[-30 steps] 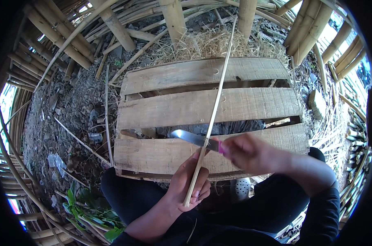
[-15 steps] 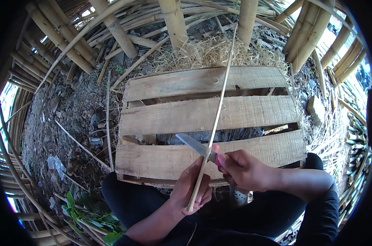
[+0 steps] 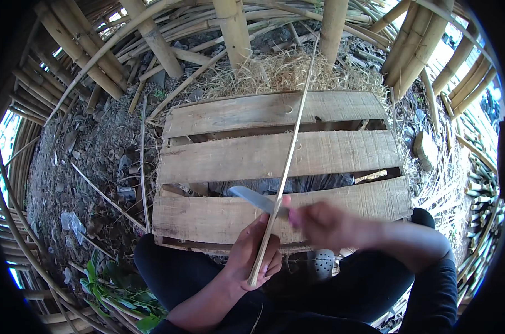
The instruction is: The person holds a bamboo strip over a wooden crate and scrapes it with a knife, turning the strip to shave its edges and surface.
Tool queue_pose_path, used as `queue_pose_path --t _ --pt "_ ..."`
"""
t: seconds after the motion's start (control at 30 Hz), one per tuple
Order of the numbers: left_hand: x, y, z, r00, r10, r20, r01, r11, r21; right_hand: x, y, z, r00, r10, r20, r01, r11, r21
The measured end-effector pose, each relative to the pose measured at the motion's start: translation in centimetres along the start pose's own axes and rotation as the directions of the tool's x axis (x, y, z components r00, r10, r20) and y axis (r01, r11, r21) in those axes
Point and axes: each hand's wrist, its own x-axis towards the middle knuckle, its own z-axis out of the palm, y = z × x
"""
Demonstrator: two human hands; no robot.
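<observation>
A long, thin bamboo strip (image 3: 293, 146) slants from near my lap up across the slatted wooden crate (image 3: 219, 158). My left hand (image 3: 251, 253) is closed round the strip close to its lower end. In my right hand (image 3: 326, 225), blurred by motion, is a knife (image 3: 253, 199) with a pink handle. Its blade crosses the strip just above my left hand and points up and to the left. The spot where edge and strip meet is too small to make out clearly.
Pale shavings (image 3: 280, 72) lie heaped beyond the crate. Upright bamboo poles (image 3: 233, 33) stand behind them. Leafy green stems (image 3: 116, 295) rest at the lower left, and cut bamboo pieces (image 3: 483, 195) are stacked at the right. Another thin strip (image 3: 144, 167) lies left of the crate.
My right hand and the knife have moved slightly left in the picture, and the hand is now blurred. The strip and my left hand have shifted a little left too, still in the same grip.
</observation>
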Motion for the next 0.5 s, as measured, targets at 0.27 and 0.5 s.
queue_pose_path --t 0.27,0.5 --pt "0.2 -0.1 0.6 1.000 0.012 0.025 -0.011 0.999 -0.039 0.1 1.9 1.0 0.987 -0.158 -0.029 0.159 0.986 0.056" --pt "0.0 0.2 0.3 1.000 0.006 -0.027 -0.005 1.000 0.002 -0.3 -1.1 0.0 1.000 -0.013 0.017 0.007 0.953 0.303"
